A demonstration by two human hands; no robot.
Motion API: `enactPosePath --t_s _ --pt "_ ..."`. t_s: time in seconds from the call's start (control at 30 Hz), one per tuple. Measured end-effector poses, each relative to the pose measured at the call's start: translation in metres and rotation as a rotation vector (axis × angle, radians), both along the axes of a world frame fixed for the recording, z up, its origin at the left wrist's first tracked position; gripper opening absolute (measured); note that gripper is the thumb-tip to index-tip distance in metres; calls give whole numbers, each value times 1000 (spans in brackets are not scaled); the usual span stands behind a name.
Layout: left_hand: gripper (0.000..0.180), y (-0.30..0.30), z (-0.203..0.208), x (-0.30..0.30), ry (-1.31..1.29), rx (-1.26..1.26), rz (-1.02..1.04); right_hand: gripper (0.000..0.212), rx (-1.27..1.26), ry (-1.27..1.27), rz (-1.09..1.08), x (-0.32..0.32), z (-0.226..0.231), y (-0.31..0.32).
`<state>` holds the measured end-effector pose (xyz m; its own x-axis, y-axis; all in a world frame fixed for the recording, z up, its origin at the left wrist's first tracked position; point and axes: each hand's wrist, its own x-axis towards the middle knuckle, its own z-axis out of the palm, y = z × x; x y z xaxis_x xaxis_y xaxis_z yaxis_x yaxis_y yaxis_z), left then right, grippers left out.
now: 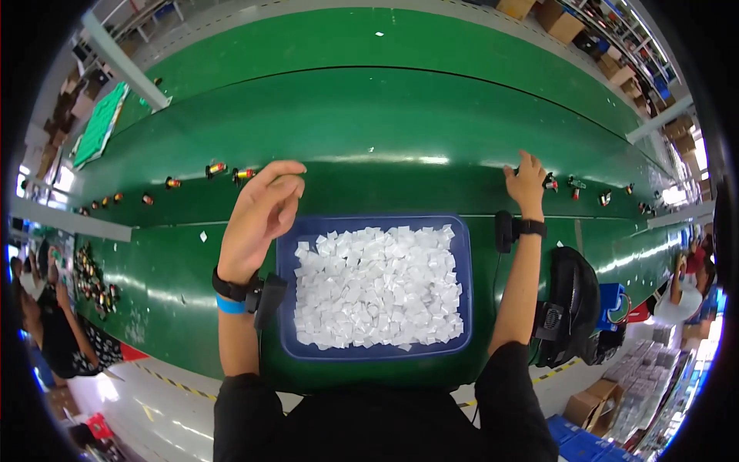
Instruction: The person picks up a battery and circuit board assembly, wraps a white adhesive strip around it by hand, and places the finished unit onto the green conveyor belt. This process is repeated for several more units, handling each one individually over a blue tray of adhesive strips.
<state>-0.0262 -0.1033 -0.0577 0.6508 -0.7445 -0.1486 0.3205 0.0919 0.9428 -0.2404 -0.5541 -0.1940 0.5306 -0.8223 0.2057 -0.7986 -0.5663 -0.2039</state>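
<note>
My left hand (265, 202) hovers over the belt beyond the tray's far left corner. Its fingers are loosely bent and apart, and I see nothing in them. Just past it lies a small red, yellow and black part (243, 175). Farther right, my right hand (526, 183) reaches over the belt with thumb and fingers spread. Beside its fingers sits a small dark part with red on it (550, 182). Between my forearms stands a blue tray (283, 308), filled with small white square packets (377, 289).
More small parts (172, 183) line the belt (369, 115) on the left, others (605, 198) on the right. A pile of parts (92, 281) lies at the left. A black bag (573, 308) stands right of my right arm. People (65, 323) are at both sides.
</note>
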Motion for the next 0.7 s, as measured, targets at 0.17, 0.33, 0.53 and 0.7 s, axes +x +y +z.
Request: enactPosePath --t_s 0.17,0.33,0.53,0.7 --pt "22 -1 0 -3 18 -5 48 62 -107 -88 -366 -39 -32 -65" --pt "21 -1 -2 -8 3 4 46 55 -222 -398 -340 -51 -56 -71" --pt "20 -5 6 -24 -30 -11 -82 49 44 -218 -243 -40 -38 -58" --pt "15 -12 7 -37 -81 79 -216 35 57 -539 92 -32 -25 -33"
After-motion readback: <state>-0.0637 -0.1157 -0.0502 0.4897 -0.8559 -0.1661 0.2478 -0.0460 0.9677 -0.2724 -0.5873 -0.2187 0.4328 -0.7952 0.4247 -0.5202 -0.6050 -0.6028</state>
